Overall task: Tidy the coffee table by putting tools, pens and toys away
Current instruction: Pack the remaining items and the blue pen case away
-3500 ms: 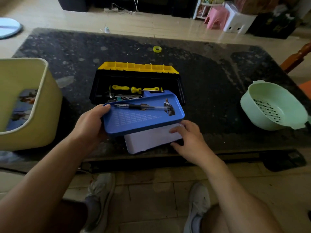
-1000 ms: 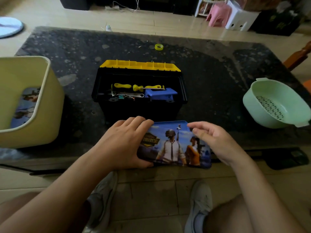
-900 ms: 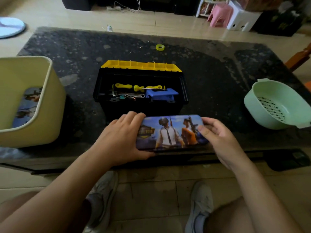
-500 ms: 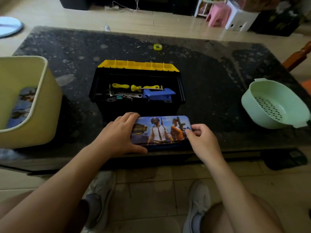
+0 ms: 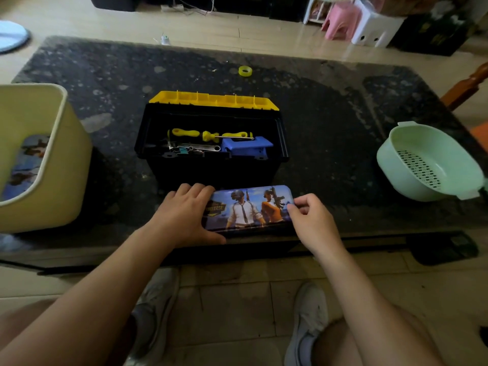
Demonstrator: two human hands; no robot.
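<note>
Now the pencil case (image 5: 250, 207) is closed, where a few seconds back it sat open with a pen in its tray. It lies flat by the near edge of the coffee table (image 5: 330, 128), printed lid up. The left hand (image 5: 184, 215) spans its left end, fingers laid over the top and thumb along the near side. The right hand (image 5: 311, 220), fingers curled, pinches the right end. So the pens look packed, and I judge the case itself is next to stow. Just behind it the toolbox (image 5: 211, 170) stands open with yellow-handled screwdrivers (image 5: 184, 133) inside, and its lid needs shutting. Off to the sides are a yellow bin (image 5: 52, 167) and a green colander (image 5: 383, 157). Farther back, a yellow tape roll (image 5: 245, 71) is still out.
</note>
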